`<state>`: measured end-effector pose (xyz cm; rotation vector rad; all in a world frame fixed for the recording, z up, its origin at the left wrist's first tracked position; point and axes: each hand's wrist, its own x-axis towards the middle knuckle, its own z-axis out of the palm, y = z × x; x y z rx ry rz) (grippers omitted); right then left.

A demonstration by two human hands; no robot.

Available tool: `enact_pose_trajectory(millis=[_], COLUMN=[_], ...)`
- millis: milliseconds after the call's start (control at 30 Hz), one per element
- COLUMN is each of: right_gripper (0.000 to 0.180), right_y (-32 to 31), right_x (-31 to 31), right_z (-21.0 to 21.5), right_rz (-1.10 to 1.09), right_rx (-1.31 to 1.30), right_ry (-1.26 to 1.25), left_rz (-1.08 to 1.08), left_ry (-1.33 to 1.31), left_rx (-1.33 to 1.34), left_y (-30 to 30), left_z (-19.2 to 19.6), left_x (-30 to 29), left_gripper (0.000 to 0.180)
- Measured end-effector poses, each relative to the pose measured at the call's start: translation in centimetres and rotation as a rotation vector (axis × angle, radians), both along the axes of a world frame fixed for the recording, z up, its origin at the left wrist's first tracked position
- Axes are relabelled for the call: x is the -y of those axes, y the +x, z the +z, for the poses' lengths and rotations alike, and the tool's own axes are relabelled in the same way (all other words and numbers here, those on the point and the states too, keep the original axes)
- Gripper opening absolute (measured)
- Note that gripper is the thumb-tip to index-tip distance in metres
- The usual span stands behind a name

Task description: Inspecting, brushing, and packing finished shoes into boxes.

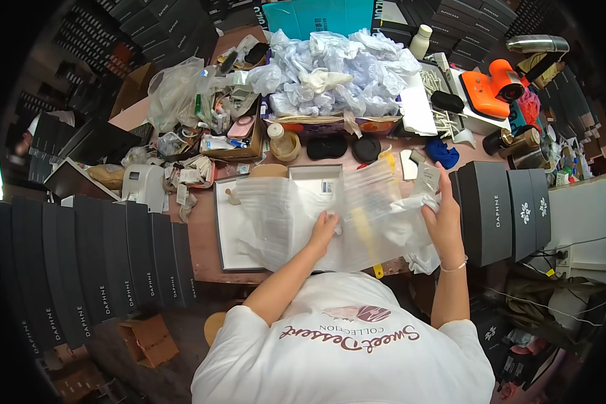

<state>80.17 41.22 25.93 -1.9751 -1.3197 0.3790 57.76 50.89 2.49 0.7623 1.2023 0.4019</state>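
Clear plastic bag [357, 215] spread over an open box [230, 232].
The bag is crumpled, see-through and held flat above the box's white interior.

Both hands [384, 225] on clear plastic bag [337, 212]

Bright, even overhead light; fisheye edges bend and darken.

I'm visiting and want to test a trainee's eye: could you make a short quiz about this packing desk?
1. True or false: both hands touch the clear plastic sheet.
2. What lies under the sheet: A) open shallow box B) kettle C) laptop?
3. Which hand grips the sheet's upper corner?
Key: 1 true; 2 A; 3 the right hand, while the left hand presses flat on it.
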Motion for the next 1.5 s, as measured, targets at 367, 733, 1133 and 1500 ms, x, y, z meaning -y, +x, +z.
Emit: enact_pose_trajectory(millis=[367,733,1133,1500], right_gripper=[0.074,0.068,0.085,0.078], right_y=[-14.8,-19.2,-11.3,-12.9], right_x=[-5.4,-4.7,1.8,1.2], right_z=[-14.1,-17.3,-7.0,-17.4], right_rz=[0.179,0.401,0.009,0.074], right_rx=[0.019,0.311,-0.633,-0.406], right_ry=[-0.178,-0.352,-0.053,-0.262], left_rz=[-0.140,-0.534,-0.436,-0.289], left_ry=[0.833,0.682,0.499,0.564], left_rx=[-0.147,-0.374,0.061,-0.365], left_y=[-10.5,-11.4,-9.1,-13.6], left_z=[8.1,3.3,10.8,1.8], left_x=[-3.2,-4.6,-4.5,-0.8], left_gripper=[0.045,0.055,0.046,0.066])
